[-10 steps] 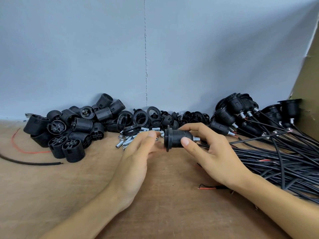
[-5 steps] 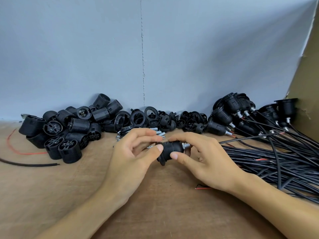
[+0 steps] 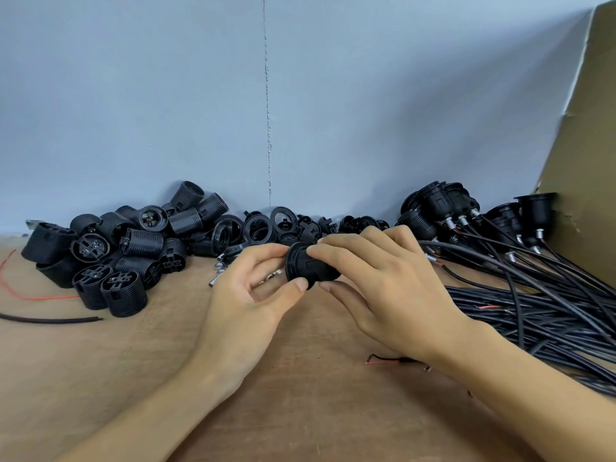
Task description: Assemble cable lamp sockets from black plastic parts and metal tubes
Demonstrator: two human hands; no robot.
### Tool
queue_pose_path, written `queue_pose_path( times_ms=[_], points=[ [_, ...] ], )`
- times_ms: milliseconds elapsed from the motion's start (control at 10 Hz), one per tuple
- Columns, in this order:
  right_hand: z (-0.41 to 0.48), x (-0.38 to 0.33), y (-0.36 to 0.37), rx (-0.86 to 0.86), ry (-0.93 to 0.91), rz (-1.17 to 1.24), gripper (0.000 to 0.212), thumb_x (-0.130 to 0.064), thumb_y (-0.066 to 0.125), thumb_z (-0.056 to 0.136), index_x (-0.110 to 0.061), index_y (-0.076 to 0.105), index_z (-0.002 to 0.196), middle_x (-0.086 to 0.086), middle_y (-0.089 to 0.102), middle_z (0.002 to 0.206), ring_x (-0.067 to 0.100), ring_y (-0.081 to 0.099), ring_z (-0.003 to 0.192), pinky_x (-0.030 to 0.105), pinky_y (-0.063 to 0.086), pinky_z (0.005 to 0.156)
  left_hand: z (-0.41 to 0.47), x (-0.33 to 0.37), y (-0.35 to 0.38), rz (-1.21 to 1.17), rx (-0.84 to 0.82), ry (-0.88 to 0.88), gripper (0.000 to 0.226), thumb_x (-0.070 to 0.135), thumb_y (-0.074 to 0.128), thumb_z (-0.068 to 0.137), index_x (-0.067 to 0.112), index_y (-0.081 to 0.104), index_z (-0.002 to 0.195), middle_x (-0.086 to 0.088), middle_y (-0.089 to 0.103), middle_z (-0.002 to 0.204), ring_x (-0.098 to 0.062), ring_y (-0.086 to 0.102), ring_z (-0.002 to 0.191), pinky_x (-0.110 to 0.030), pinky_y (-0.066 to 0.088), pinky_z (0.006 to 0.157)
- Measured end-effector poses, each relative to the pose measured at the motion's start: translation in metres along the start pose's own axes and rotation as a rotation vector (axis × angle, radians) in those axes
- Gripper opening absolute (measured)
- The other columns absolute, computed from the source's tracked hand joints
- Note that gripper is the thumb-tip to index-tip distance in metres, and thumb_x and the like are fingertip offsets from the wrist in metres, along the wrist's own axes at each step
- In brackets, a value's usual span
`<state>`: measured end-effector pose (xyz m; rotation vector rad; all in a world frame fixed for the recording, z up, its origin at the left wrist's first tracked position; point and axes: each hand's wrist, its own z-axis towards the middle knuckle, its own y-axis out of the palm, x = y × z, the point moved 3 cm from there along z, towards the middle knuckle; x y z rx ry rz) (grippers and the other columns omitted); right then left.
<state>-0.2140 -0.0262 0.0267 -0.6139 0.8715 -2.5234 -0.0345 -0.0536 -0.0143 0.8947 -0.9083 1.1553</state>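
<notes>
Both hands meet over the middle of the wooden table (image 3: 100, 378), gripping 1 black socket (image 3: 308, 270) between them just above the surface. The left hand (image 3: 246, 305) pinches its flanged end with thumb and fingertips, while the right hand (image 3: 376, 285) wraps fingers over the top of the body, thumb pressed underneath. Behind the left hand, a few small metal tubes (image 3: 216, 273) lie on the table. A pile of loose black plastic parts (image 3: 116, 255) sits against the wall to the left. To the right, finished sockets (image 3: 446, 208) lie heaped, their black cables (image 3: 550, 311) trailing across the table beside a cardboard panel (image 3: 586, 161).
</notes>
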Motion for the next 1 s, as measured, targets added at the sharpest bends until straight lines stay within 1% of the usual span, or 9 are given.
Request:
queue_pose_path(
  times_ms=[100,200,300,400,500,600,700,800,1000],
  points=[
    [-0.002,0.007,0.005,0.005,0.105,0.031,0.036,-0.035,0.063,0.095,-0.022,0.064,0.129,-0.008,0.067,0.123,0.019,0.061,0.098,0.039,0.04,0.084,-0.003,-0.002,0.005,0.039,-0.028,-0.009,0.047,-0.002,0.074,0.087,0.032,0.066,0.117,0.025,0.073,0.111,0.001,0.07,0.104,-0.007,0.051,0.079],
    [0.0,0.043,0.006,0.103,0.456,0.226,0.035,-0.04,0.065,0.091,-0.028,0.061,0.124,-0.014,0.065,0.104,0.017,0.059,0.097,0.037,0.036,0.088,-0.007,-0.006,0.006,0.173,-0.085,-0.013,0.04,0.004,0.072,0.09,0.038,0.069,0.111,0.019,0.073,0.114,-0.003,0.07,0.107,-0.02,0.057,0.088],
    [-0.001,0.081,0.004,0.26,0.695,0.295,0.034,-0.042,0.064,0.092,-0.031,0.057,0.123,-0.014,0.062,0.098,0.017,0.061,0.092,0.042,0.043,0.09,-0.006,-0.009,0.009,0.263,-0.144,-0.014,0.034,0.007,0.072,0.091,0.04,0.073,0.103,0.011,0.075,0.107,-0.008,0.071,0.102,-0.029,0.055,0.09],
    [-0.009,0.13,0.008,0.445,0.954,0.364,0.032,-0.037,0.062,0.095,-0.025,0.052,0.123,-0.005,0.061,0.107,0.022,0.059,0.099,0.036,0.045,0.085,-0.004,-0.012,0.011,0.324,-0.176,-0.028,0.027,0.008,0.071,0.092,0.035,0.076,0.095,0.003,0.076,0.095,-0.013,0.071,0.091,-0.031,0.054,0.082],
    [-0.022,0.151,0.017,0.499,1.107,0.384,0.034,-0.03,0.063,0.096,-0.016,0.05,0.123,0.002,0.056,0.113,0.026,0.054,0.11,0.027,0.038,0.084,-0.004,-0.013,0.011,0.323,-0.184,-0.051,0.027,0.007,0.069,0.093,0.033,0.076,0.092,-0.001,0.077,0.091,-0.015,0.073,0.087,-0.028,0.056,0.076],
    [-0.03,0.161,0.025,0.53,1.245,0.397,0.035,-0.027,0.064,0.096,-0.011,0.047,0.122,0.006,0.055,0.115,0.028,0.049,0.115,0.029,0.038,0.089,-0.004,-0.014,0.011,0.332,-0.193,-0.062,0.03,0.005,0.068,0.094,0.034,0.076,0.091,-0.001,0.078,0.091,-0.015,0.074,0.085,-0.026,0.057,0.075],
    [-0.03,0.17,0.029,0.501,1.32,0.358,0.037,-0.026,0.061,0.097,-0.007,0.044,0.125,0.01,0.051,0.126,0.031,0.048,0.12,0.042,0.043,0.098,-0.003,-0.015,0.011,0.332,-0.2,-0.065,0.031,0.004,0.067,0.094,0.033,0.076,0.09,0.0,0.078,0.089,-0.015,0.075,0.082,-0.025,0.055,0.077],
    [-0.026,0.172,0.023,0.499,1.356,0.315,0.039,-0.021,0.057,0.099,-0.008,0.042,0.132,0.014,0.044,0.139,0.033,0.047,0.124,0.043,0.042,0.101,-0.004,-0.015,0.013,0.314,-0.201,-0.08,0.031,0.003,0.067,0.094,0.032,0.076,0.09,-0.001,0.078,0.087,-0.016,0.075,0.081,-0.03,0.054,0.08],
    [-0.02,0.145,0.018,0.307,1.147,-0.085,0.049,-0.014,0.057,0.094,-0.015,0.046,0.142,0.009,0.037,0.151,0.032,0.034,0.139,0.047,0.027,0.11,-0.005,-0.012,0.015,0.338,-0.205,-0.096,0.031,0.004,0.068,0.094,0.034,0.076,0.089,0.0,0.078,0.087,-0.015,0.075,0.081,-0.038,0.056,0.087]
  ],
)
